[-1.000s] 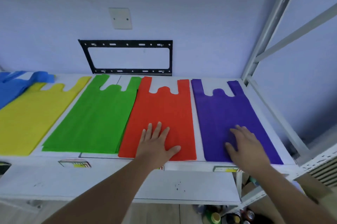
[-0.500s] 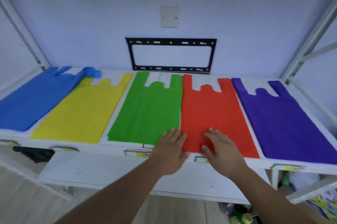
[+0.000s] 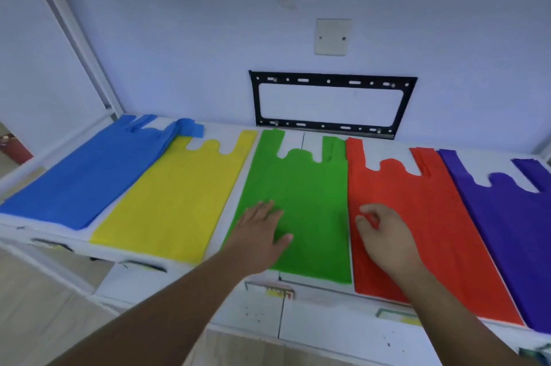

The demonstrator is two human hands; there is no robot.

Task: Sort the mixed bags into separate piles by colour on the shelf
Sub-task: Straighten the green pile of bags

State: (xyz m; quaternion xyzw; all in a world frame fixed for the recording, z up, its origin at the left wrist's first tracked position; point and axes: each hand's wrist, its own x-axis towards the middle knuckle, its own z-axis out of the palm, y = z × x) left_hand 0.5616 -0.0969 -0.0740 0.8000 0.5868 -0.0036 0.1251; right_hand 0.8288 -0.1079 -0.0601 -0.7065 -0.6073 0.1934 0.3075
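Observation:
Five flat piles of bags lie side by side on the white shelf (image 3: 143,279): blue (image 3: 89,174), yellow (image 3: 176,198), green (image 3: 310,204), red (image 3: 417,216) and purple (image 3: 512,216), left to right. My left hand (image 3: 259,234) rests flat, fingers spread, on the lower left part of the green pile. My right hand (image 3: 384,234) sits over the left edge of the red pile with fingers curled, thumb and forefinger close together; whether they pinch the red bag I cannot tell.
A black metal bracket (image 3: 331,103) and a wall plate (image 3: 332,37) are on the wall behind. White shelf uprights (image 3: 74,34) stand at the left. A lower shelf (image 3: 328,327) with labels on its front lies below.
Both hands have shifted left across the piles: the left from the red pile onto the green, the right from the purple onto the red. The view has panned left too.

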